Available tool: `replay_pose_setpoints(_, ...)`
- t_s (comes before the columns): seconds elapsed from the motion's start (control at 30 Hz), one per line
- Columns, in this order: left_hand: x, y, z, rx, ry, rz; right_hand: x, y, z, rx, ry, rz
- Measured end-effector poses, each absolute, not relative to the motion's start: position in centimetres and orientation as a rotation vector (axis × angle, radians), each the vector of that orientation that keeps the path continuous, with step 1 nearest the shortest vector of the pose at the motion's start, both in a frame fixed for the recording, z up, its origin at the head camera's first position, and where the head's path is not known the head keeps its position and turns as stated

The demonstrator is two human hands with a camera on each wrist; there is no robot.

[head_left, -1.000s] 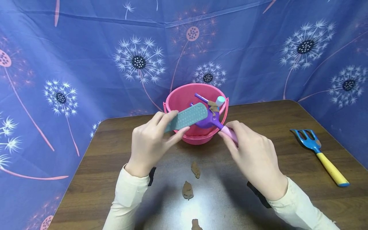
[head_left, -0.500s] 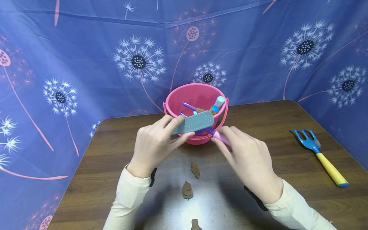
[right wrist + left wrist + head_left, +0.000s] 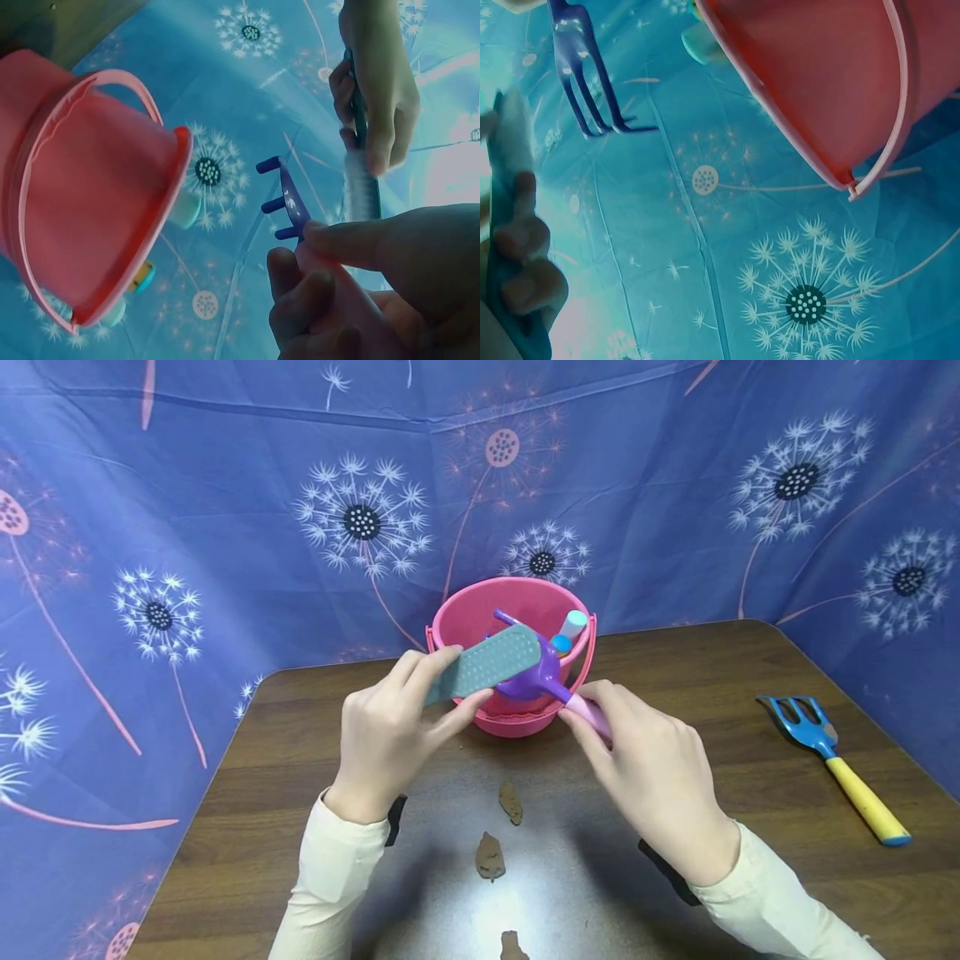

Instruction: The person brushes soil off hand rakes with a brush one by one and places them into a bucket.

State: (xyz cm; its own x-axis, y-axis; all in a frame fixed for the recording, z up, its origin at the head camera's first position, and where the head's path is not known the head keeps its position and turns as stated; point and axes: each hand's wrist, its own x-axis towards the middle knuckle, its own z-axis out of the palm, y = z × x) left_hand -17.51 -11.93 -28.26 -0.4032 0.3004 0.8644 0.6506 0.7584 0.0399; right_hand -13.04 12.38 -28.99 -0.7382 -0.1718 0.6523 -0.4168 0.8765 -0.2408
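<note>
In the head view my left hand [image 3: 386,735] grips a teal brush [image 3: 491,662], holding it tilted over the pink bucket [image 3: 517,727]. White bristles show on the brush [image 3: 362,187] in the right wrist view. My right hand [image 3: 652,768] holds a small purple rake [image 3: 536,677] by its pink handle [image 3: 588,714]. The brush covers part of the rake's head in the head view; the left wrist view shows the bent tines of the rake [image 3: 592,71]. Brush and rake overlap above the bucket's front rim; whether they touch I cannot tell.
Handle ends, one light blue [image 3: 573,624] and one blue-orange [image 3: 561,645], stick up inside the bucket. Several flat brown clumps, including one clump [image 3: 490,857], lie on the wooden table [image 3: 285,777]. A blue fork with yellow handle [image 3: 862,793] lies at right. Patterned cloth [image 3: 262,527] hangs behind.
The rake dipped toward me and came back up, while the brush slid right along it and returned left. Brown clumps seen by the rake earlier are no longer visible there.
</note>
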Motion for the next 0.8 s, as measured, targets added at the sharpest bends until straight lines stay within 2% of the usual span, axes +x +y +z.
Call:
replay_pose_setpoints(0.47,-17.72,-11.69,-28.55,-0.901,-2.058,-0.355,-13.23,12.91,-28.5,0.412,-2.377,0.489)
replay_pose_setpoints(0.8,-17.8,-12.26,-28.17,-0.586,-2.076,-0.398,-13.16,12.82,-28.6,0.502,-2.349,0.482)
